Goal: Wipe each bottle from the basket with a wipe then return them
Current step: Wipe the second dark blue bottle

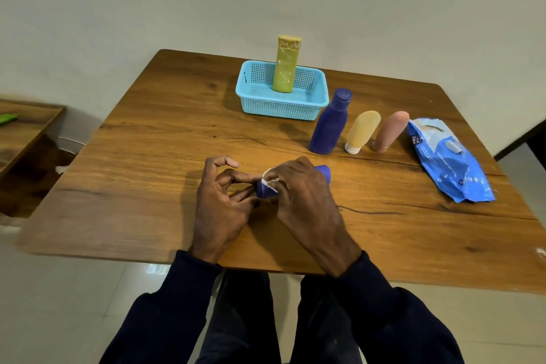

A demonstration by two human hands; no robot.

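A small blue bottle [322, 172] lies sideways between my hands near the table's front middle, mostly hidden. My right hand [298, 195] covers it and holds a white wipe [269, 177] against it. My left hand [220, 201] pinches the bottle's left end with its fingertips. A tall yellow-green bottle [286, 63] stands upright in the light blue basket [280, 108] at the back. To the basket's right stand a dark blue bottle [331, 122], a yellow tube [361, 130] with a white cap and a pink tube [390, 130].
A blue pack of wipes [449, 158] lies on the wooden table [153, 162] at the right. A second wooden surface [23, 130] sits lower at the far left. My legs show under the table's front edge.
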